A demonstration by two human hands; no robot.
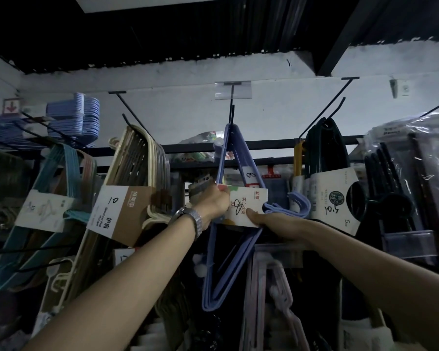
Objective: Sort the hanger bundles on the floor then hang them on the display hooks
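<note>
The blue hanger bundle [219, 163] is up at the rack, standing on end: its long axis runs nearly straight up and down, the top corner is at the central display hook [231, 110], and the lower end hangs below both forearms. The hangers' own curved necks poke out sideways to the right, just beside the paper label [249, 203] wrapped round the middle. From where I stand I cannot tell whether that top corner is seated over the hook's tip or only resting against it.

Both hands are on the band, so the bundle sits between them, reaching above and below the fingers. The left hand [213, 202], a mesh-strap watch [190, 219] on its wrist, is clenched round the label's left edge and the blue frame behind it. The right hand [276, 224] grasps the lower right corner, its thumb pressed flat on the card face and the rest curled underneath. The left hand is higher and nearer the hook, so I reckon it steers the corner while the right bears the weight.

A cream bundle [142, 153] hangs close on the left and a dark green bundle [325, 148] close on the right, each on its own hook, so there is little room to swing
</note>
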